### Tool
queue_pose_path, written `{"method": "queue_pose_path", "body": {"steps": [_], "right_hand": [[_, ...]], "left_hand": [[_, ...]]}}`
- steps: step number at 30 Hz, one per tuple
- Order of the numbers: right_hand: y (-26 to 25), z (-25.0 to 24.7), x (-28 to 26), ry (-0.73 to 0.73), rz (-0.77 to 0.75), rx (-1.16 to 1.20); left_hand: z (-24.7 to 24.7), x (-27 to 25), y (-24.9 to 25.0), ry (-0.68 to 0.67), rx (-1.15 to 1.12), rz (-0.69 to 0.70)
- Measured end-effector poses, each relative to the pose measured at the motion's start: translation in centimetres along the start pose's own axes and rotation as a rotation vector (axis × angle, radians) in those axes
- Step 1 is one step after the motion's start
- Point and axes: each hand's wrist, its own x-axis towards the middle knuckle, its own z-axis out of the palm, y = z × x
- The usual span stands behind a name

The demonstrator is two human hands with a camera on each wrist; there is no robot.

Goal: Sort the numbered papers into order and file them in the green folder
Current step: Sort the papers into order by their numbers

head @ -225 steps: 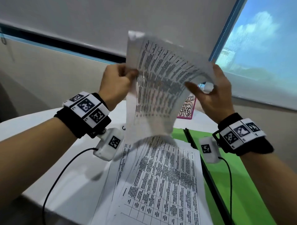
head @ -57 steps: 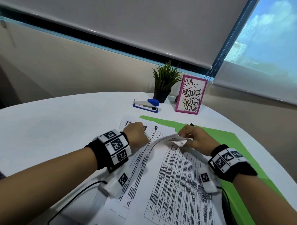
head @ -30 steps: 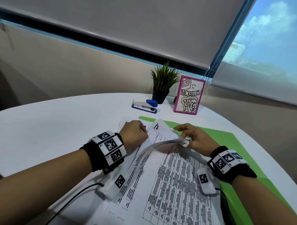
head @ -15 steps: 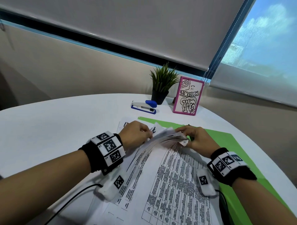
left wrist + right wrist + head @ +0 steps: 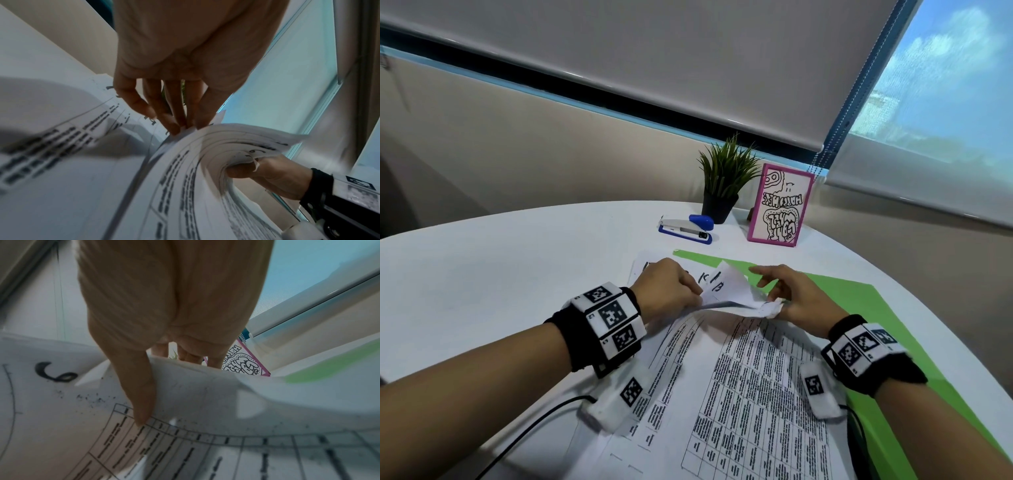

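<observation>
A stack of printed papers (image 5: pixel 739 377) lies on the white table, partly over the open green folder (image 5: pixel 866 301). My left hand (image 5: pixel 697 294) pinches the far left corners of lower sheets, fingertips (image 5: pixel 180 128) pressed on the edges. My right hand (image 5: pixel 774 294) holds the upper sheets bent up at their far edge, thumb (image 5: pixel 141 402) on top and fingers behind. The lifted sheets (image 5: pixel 236 142) fan out between both hands. Handwritten numbers show on the exposed corners (image 5: pixel 717 282). A handwritten number (image 5: pixel 55 371) marks the top sheet's corner.
A blue and white stapler (image 5: pixel 685 229), a small potted plant (image 5: pixel 724 181) and a pink-framed card (image 5: pixel 780 205) stand at the table's far side. A black cable (image 5: pixel 534 421) trails from my left wrist. A blind-covered window rises behind the table.
The papers, earlier held up in the air, now lie on the table. Over the last second my hands have been leafing through the far corners, and one numbered corner stands up higher.
</observation>
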Motion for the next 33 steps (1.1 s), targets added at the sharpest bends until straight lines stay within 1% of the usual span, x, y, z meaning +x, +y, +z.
{"method": "queue_pose_path", "body": {"steps": [3,10,12,15,17,19,20,22,23,24,25,26,27,28,29,30,31,33], "right_hand": [[-0.1,0.0,0.1,0.003,-0.033,-0.044],[-0.2,0.0,-0.1,0.023,-0.057,0.052],[0.1,0.0,0.0,0.023,-0.050,0.063],[0.7,0.1,0.1,0.029,-0.014,0.020],[0.8,0.1,0.3,0.002,0.002,-0.023],[0.6,0.0,0.5,-0.040,-0.023,-0.082],[0.7,-0.1,0.6,-0.045,-0.058,-0.132],[1.1,-0.1,0.8,-0.010,-0.125,-0.242],[1.3,-0.1,0.8,0.007,-0.123,-0.268],[1.3,-0.1,0.7,0.009,-0.101,-0.252],[1.3,-0.1,0.6,-0.007,-0.080,-0.190],[1.2,-0.2,0.4,-0.035,-0.061,-0.108],[0.8,-0.3,0.2,-0.059,-0.047,-0.036],[0.6,-0.4,0.1,-0.072,-0.037,0.007],[0.5,-0.5,-0.1,-0.078,-0.035,0.031],[0.5,-0.6,-0.3,-0.080,-0.039,0.044],[0.5,-0.7,-0.5,-0.078,-0.042,0.060],[0.7,-0.8,-0.8,-0.058,-0.035,0.117]], "left_hand": [[-0.1,-0.1,0.3,-0.060,0.007,0.012],[-0.1,-0.3,0.5,-0.172,-0.049,0.008],[-0.1,-0.4,0.4,-0.184,-0.057,0.012],[0.0,-0.5,0.4,-0.187,-0.033,0.034],[-0.1,-0.5,0.5,-0.181,-0.011,0.060],[-0.2,-0.6,0.6,-0.189,-0.010,0.088],[-0.3,-0.7,0.7,-0.215,-0.023,0.108],[-0.8,-1.0,0.9,-0.327,-0.082,0.119],[-1.2,-1.1,1.0,-0.376,-0.124,0.105],[-1.7,-1.0,1.0,-0.386,-0.166,0.081],[-2.2,-0.6,0.8,-0.345,-0.194,0.056],[-2.7,-0.1,0.7,-0.259,-0.193,0.037],[-3.2,0.8,0.3,-0.134,-0.112,0.033],[-3.9,1.9,-0.2,-0.009,0.045,0.032],[-4.5,2.8,-0.7,0.073,0.228,0.025],[-5.1,3.7,-1.3,0.114,0.394,0.003],[-5.6,4.4,-1.9,0.114,0.495,-0.022],[-6.0,5.5,-2.6,0.076,0.542,-0.052]]}}
